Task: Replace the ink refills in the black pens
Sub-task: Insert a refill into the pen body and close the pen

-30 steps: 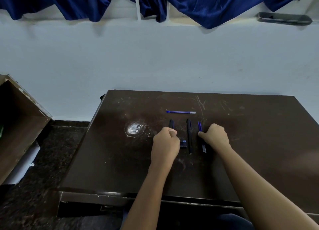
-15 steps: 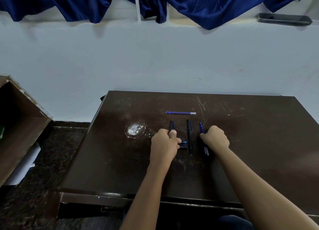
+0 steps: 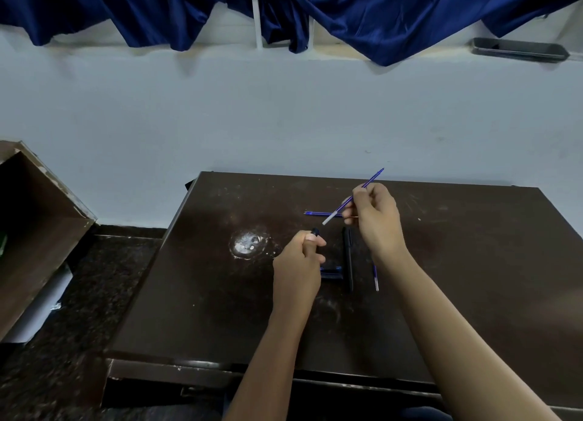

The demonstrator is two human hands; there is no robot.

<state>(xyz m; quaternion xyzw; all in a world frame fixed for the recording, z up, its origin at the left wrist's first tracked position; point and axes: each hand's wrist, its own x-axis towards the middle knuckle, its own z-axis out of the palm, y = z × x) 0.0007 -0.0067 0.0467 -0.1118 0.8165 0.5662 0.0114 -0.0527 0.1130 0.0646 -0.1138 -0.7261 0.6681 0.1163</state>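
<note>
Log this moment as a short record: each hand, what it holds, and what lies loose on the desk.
left hand: grips held black pen, whose end pokes above the fist
right hand: pinches raised blue refill, tilted, off the desk
loose on desk: second black pen between the hands; far refill; near refill beside the right forearm
small dark piece: beside the left hand, kind unclear
stage: refill not yet inserted

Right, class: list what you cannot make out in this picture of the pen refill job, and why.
Head view throughout.
1. Black pen: the left hand covers all but one end.
2. Refill beside the right forearm: the forearm hides its far end.
3. Small dark part by the left hand: too small to identify.
4. Box: cut off by the left edge.
</note>
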